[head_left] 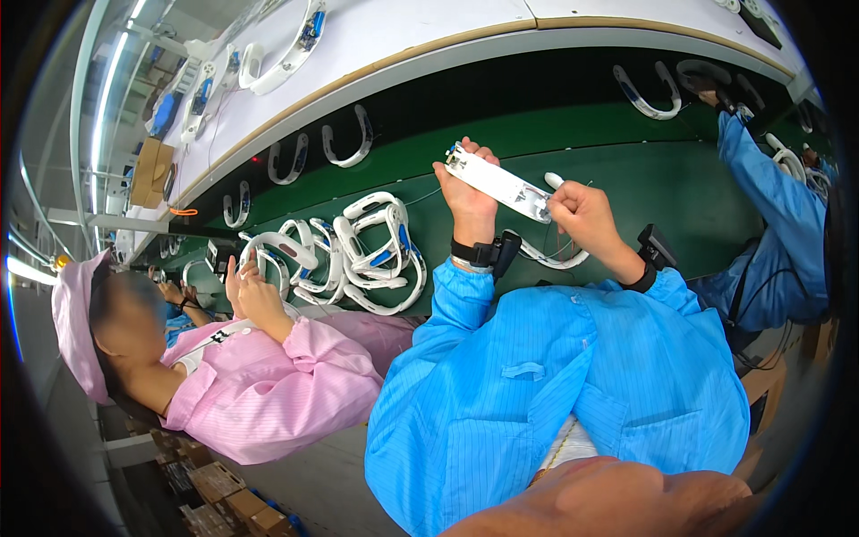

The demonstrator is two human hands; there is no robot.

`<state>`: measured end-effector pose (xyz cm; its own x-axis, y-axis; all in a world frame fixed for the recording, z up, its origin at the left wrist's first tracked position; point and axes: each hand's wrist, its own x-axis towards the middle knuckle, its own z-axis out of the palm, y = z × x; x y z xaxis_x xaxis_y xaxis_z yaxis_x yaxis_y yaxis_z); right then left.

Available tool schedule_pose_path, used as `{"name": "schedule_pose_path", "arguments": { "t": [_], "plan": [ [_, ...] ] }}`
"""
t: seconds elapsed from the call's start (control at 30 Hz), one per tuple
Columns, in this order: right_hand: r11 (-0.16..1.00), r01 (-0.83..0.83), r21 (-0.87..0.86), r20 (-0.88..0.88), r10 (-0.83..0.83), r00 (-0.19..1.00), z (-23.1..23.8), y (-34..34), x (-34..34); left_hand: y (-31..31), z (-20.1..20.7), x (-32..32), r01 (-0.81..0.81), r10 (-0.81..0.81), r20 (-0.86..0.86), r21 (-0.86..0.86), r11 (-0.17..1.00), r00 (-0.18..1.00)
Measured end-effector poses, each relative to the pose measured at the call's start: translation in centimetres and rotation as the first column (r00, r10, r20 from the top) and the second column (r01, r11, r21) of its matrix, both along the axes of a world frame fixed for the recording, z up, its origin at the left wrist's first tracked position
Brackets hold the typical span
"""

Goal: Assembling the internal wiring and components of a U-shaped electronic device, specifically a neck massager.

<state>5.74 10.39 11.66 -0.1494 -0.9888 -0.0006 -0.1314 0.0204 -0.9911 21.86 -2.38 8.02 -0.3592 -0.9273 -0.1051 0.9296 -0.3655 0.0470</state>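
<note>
My left hand (471, 199) is wrapped round one end of a long white plastic housing (503, 185), its inner side facing up with small metal and blue parts at the far left end. At the other end my right hand (586, 219) is closed in a pinch, by some small parts and thin wires. What lies between those fingertips is too small to make out. Below the housing, a white curved band (557, 262) rests on the green work surface (662, 188), partly hidden by my right hand. Both my wrists carry black straps with small devices.
A pile of white U-shaped bands (380, 242) lies to the left. Beside it a co-worker in pink (277, 385) handles a white part. Another in blue (778, 215) reaches in from the right. More bands (646, 103) stand along the dark strip under a white shelf (429, 27).
</note>
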Motion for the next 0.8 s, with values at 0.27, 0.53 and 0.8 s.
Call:
{"name": "schedule_pose_path", "arguments": {
  "t": [0.27,0.53,0.8],
  "plan": [
    [0.997,0.073,0.002,-0.027,-0.073,0.997,-0.4,-0.2,0.6,0.3,0.4,-0.1,-0.051,0.052,0.018,-0.031,0.998,0.998],
    [0.999,0.043,0.026,0.005,-0.043,0.999,-0.1,-0.3,1.1,0.5,0.0,-0.3,-0.068,0.070,0.049,-0.047,0.997,0.996],
    [0.935,0.011,-0.356,-0.409,-0.167,0.897,-1.3,-1.1,1.0,1.3,0.4,-1.1,-0.022,0.033,0.132,-0.083,0.996,0.991]
  ]
}}
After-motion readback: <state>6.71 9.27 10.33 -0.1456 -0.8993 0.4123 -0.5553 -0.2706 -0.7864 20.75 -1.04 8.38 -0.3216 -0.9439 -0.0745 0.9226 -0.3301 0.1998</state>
